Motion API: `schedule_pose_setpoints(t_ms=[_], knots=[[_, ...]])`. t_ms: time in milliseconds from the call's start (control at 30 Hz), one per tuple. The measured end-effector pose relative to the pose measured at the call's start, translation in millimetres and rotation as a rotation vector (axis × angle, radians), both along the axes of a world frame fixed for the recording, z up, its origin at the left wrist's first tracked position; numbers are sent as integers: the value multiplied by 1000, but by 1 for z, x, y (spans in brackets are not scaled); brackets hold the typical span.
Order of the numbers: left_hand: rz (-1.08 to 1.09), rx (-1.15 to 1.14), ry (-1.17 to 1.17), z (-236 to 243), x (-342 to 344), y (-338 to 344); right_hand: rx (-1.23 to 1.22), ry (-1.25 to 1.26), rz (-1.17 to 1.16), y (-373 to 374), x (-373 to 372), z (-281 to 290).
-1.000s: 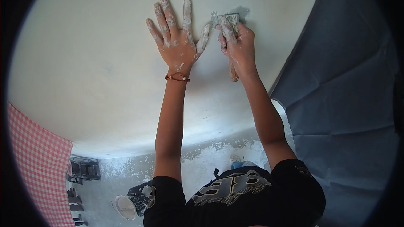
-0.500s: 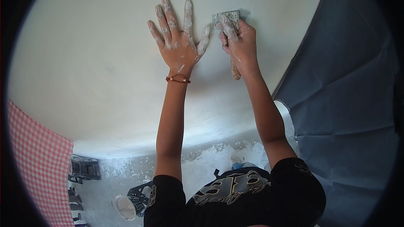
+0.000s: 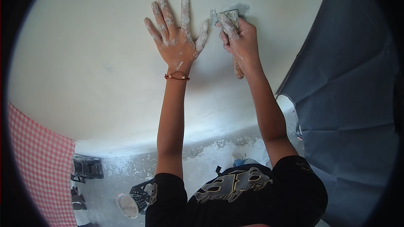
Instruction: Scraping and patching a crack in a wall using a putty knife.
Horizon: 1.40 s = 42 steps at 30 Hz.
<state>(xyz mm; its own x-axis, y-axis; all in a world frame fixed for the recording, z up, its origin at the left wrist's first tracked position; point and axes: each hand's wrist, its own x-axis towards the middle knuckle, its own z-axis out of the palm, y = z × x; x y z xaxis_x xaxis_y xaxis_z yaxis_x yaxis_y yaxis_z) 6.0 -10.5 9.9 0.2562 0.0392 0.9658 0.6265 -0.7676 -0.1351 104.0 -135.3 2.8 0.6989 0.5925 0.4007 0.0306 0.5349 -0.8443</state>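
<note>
In the head view, a pale-mouthed tub [image 3: 127, 205] stands on the floor [image 3: 99, 191]; its contents cannot be made out. The scraper [image 3: 234, 16], its blade crusted grey and handle brown, is at the wall [image 3: 101, 59], gripped in the right hand [image 3: 242, 42]. The left hand [image 3: 176, 44] lies spread on the wall, fingers whitened. Gold-edged grey lettering crosses the black shirt [image 3: 277, 201].

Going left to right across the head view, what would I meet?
Pink-and-white checked cloth, black plastic object, bucket, left hand, right hand gripping a scraper, dark grey sheet.
</note>
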Motion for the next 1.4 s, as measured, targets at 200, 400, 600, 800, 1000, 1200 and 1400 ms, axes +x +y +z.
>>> schedule_pose_setpoints(t_ms=[200,400,600,800,1000,1200,1400], knots=[[43,30,-28,0,3,2,50,1,4,6,2,-1],[21,34,-35,-1,4,2,71,-14,-14,6,3,-10],[14,44,-39,0,2,3,36,-8,-59,7,-2,-8],[26,55,-38,-2,2,3,40,-15,-37,4,1,-5],[53,47,-16,-1,3,2,45,-33,-61,6,-1,-9],[47,38,-35,-2,3,4,60,-41,-53,8,-4,-9],[20,43,-37,-2,5,4,72,-1,-30,9,-4,-5]])
